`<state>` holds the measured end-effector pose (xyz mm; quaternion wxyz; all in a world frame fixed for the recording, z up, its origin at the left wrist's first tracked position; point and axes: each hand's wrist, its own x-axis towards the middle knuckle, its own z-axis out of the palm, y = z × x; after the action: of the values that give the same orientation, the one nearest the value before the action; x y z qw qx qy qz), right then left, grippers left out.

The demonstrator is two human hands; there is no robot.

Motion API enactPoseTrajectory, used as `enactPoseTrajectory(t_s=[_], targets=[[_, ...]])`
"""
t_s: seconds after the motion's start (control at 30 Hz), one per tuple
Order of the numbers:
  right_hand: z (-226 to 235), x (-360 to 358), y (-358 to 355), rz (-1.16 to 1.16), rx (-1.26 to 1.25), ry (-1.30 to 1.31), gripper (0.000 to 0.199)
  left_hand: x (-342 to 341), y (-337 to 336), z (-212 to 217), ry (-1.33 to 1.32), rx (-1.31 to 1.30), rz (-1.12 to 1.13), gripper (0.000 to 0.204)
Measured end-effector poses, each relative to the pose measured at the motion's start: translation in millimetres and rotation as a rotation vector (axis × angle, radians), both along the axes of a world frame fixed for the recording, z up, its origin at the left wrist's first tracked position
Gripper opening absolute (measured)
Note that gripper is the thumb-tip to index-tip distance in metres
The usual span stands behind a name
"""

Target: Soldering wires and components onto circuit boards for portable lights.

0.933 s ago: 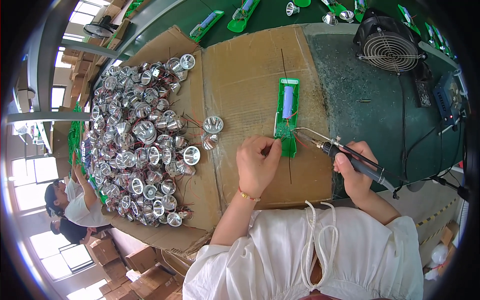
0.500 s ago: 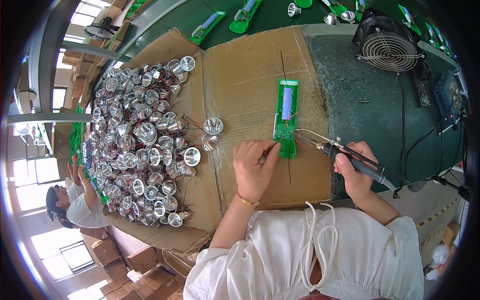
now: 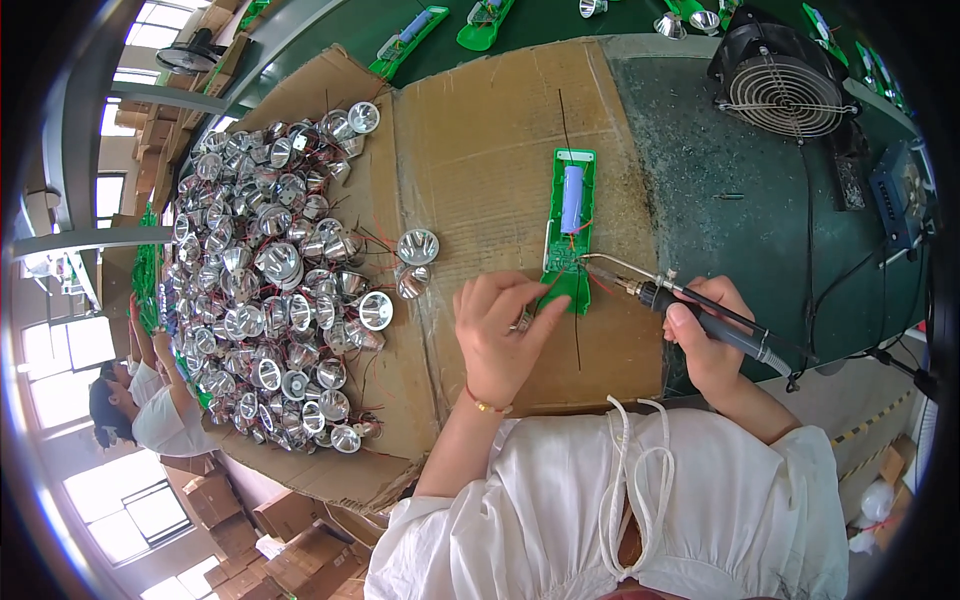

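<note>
Just right of the nearer left hand [image 3: 497, 335], whose hold cannot be told, the green case [image 3: 568, 287] is laid pointing lengthwise ahead on cardboard [image 3: 480, 180], a soldering iron [image 3: 722, 332] being grasped by the right hand [image 3: 706, 347].

The left forearm [image 3: 455, 445] reaches over the near edge of the tabletop [image 3: 700, 180], leaning right, its wrist [image 3: 488, 402] nearly straight. The left hand [image 3: 497, 330] has bent fingers, the thumb stretched out apart from the forefinger. The right forearm [image 3: 757, 412] slants leftward at the near edge; the right hand [image 3: 715, 335] is curled closed, its thumb pointing toward the far edge.
</note>
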<state>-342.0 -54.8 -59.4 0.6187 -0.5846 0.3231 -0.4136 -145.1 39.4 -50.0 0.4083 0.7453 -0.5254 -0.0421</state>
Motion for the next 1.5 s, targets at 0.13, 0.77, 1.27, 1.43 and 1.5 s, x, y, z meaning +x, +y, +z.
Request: enactPoseTrajectory(t_s=[0.13,0.77,1.27,1.43,1.5], targets=[[-2,-1,0,0.013,0.018,-0.009,0.015,-3,-2,-4,0.075,0.032,0.053,0.013],[-12,9,-4,0.032,-0.076,0.055,0.014,6,-19,4,0.33,0.284,-0.028,0.01],[-6,-1,-3,-0.013,0.091,-0.048,0.017,6,-19,6,0.351,0.29,-0.044,0.011],[-11,6,-8,0.093,-0.068,0.069,0.015,7,-19,5,0.367,0.311,-0.051,0.011],[-12,6,-9,0.107,-0.077,0.078,0.014,7,-19,4,0.361,0.31,-0.053,0.011]])
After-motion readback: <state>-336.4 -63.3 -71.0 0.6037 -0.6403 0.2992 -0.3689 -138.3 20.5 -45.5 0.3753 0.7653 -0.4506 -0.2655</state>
